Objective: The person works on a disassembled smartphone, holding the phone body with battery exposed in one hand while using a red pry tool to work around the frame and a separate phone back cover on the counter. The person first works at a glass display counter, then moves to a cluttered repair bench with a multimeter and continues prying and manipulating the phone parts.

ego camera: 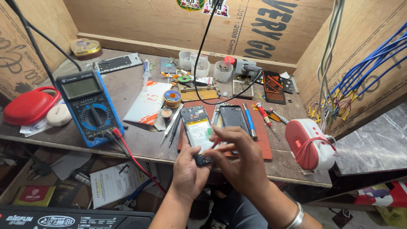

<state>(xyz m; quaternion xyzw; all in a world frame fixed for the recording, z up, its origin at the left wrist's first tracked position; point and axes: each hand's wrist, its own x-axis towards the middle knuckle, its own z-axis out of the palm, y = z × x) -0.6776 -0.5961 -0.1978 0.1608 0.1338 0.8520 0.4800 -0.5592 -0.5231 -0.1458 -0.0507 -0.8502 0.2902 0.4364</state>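
— Where's the opened phone (198, 132)?
— On the red mat's (263, 146) near edge, left hand (188, 173) pinching its bottom end. Light, rigid, fragile inside; hold by the frame.
— The right hand (239, 159)?
— Fingers curled over it; grip unclear. Tweezers (171, 126) lie alongside.

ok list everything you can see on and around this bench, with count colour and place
opened phone: 1, black with white battery, on the red mat, near edge
second phone: 1, black, on the mat beside the first
red mat: 1, red, bench centre
multimeter: 1, blue, bench left, red and black leads plugged in
tweezers: 2, silver, left of the mat
screwdrivers: about 3, blue and red handles, mat's right side
solder tin: 1, yellow, centre
small cups: 3, clear, back
red pouch: 1, red, far left
speaker: 1, red and white, right
wire bundle: several, blue, right wall
left hand: holds the opened phone's lower end
right hand: over the phone, fingers bent; metal bangle on wrist
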